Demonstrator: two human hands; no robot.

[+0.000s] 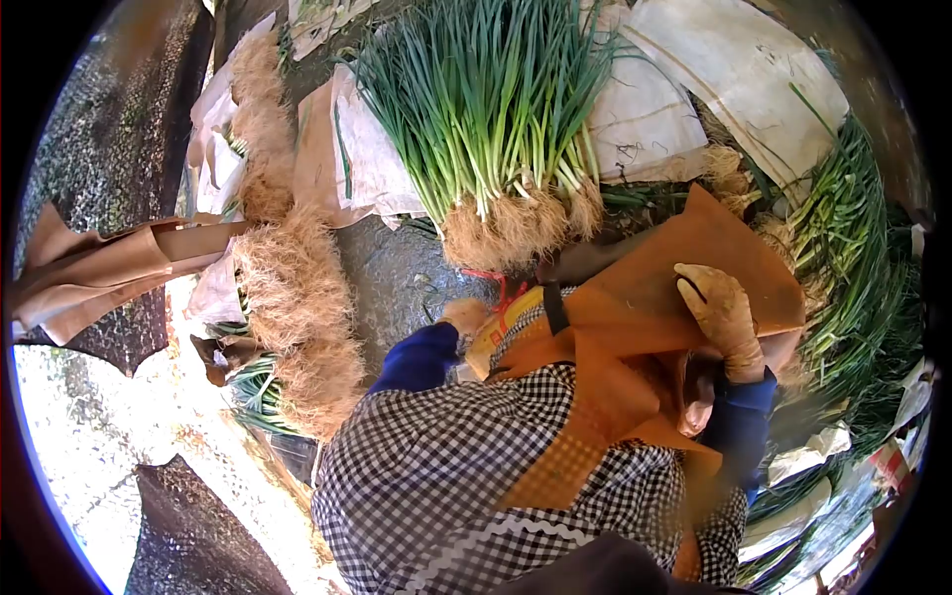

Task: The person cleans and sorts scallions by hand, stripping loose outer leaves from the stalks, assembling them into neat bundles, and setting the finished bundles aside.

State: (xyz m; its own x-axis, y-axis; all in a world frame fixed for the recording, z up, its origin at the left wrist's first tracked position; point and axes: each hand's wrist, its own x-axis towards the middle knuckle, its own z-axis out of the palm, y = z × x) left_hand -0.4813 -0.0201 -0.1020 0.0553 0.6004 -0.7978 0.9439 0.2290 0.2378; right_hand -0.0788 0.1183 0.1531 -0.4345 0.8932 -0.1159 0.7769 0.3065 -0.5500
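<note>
Green onions [496,109] beyond the left hand [466,315], right hand [721,309] apparently against orange sheet [635,288], both grips impossible to tell.

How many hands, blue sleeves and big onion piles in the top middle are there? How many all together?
Hands: 2 (left hand, right hand)
Blue sleeves: 2 (left sleeve, right sleeve)
Top-middle onion pile: 1
Total: 5

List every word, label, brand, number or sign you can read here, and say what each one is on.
No readable text, label, brand, number or sign anywhere in view.
Red patch among the wrappings at the right edge: too small and blurred to tell if it carries print.
Yellow item by the left hand: no lettering can be made out.
</note>
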